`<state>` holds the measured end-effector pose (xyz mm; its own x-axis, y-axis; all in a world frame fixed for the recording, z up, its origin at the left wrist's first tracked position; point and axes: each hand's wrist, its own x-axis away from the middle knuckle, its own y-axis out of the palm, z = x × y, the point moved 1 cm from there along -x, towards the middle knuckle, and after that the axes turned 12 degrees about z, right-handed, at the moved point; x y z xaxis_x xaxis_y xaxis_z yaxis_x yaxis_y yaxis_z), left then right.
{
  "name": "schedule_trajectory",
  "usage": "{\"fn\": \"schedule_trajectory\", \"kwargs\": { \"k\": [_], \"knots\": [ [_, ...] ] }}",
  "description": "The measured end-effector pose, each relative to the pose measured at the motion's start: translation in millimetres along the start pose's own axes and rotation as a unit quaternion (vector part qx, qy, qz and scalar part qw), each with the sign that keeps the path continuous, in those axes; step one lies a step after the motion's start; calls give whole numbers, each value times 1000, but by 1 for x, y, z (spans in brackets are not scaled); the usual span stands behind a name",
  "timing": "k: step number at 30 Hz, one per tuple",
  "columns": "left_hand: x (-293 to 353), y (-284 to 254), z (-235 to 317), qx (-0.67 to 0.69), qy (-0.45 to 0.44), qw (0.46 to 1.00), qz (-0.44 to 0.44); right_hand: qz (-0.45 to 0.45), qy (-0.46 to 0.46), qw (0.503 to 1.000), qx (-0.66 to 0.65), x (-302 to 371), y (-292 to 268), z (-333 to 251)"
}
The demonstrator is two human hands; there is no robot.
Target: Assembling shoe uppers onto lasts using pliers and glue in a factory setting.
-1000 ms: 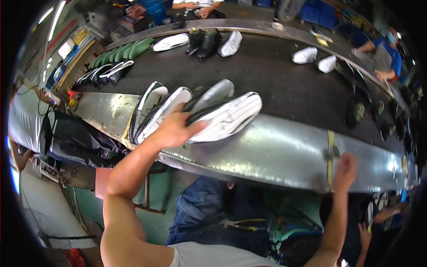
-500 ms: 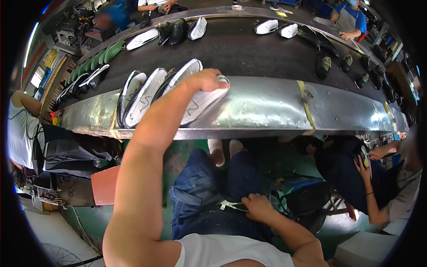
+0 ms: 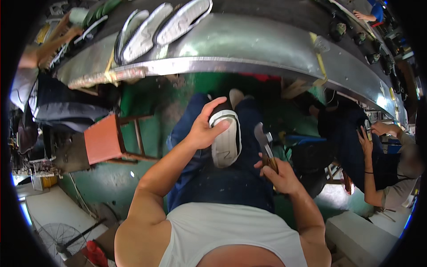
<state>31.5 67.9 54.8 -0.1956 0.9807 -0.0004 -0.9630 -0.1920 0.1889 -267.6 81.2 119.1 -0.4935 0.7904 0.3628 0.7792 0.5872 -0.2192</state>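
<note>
My left hand is closed round the upper end of a shoe held over my lap, thumb pressed on the pale sole. That sole faces up, with a white rim and a dark drawn mark near its lower end. A little to the right, apart from the shoe, my right hand grips a hammer by its brown handle. Its curved metal head points up and away from me. On the bench's metal edge, several similar shoes lean in a row, soles toward me.
The metal-edged bench runs across ahead. An orange-red stool stands on the green floor at left. Another person works at right; a person's arm reaches to the bench at left. A fan is at lower left.
My left hand has brought the shoe from the right end of the bench row down over my lap. My right hand has lifted the hammer off my lap. The view has tilted downward.
</note>
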Motion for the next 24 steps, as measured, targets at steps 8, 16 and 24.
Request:
{"fn": "schedule_trajectory", "kwargs": {
  "k": [8, 16, 24],
  "knots": [
    [23, -33, -3, -24, -36, 999, -8, -18, -71, 974, -214, -14, 34, -22],
    [21, -53, -5, -219, 80, 972, -2, -92, 74, 978, -172, -19, 44, -10],
    [8, -38, -2, -87, 50, 992, -73, -114, 100, 975, -164, -44, 51, -15]
  ]
}}
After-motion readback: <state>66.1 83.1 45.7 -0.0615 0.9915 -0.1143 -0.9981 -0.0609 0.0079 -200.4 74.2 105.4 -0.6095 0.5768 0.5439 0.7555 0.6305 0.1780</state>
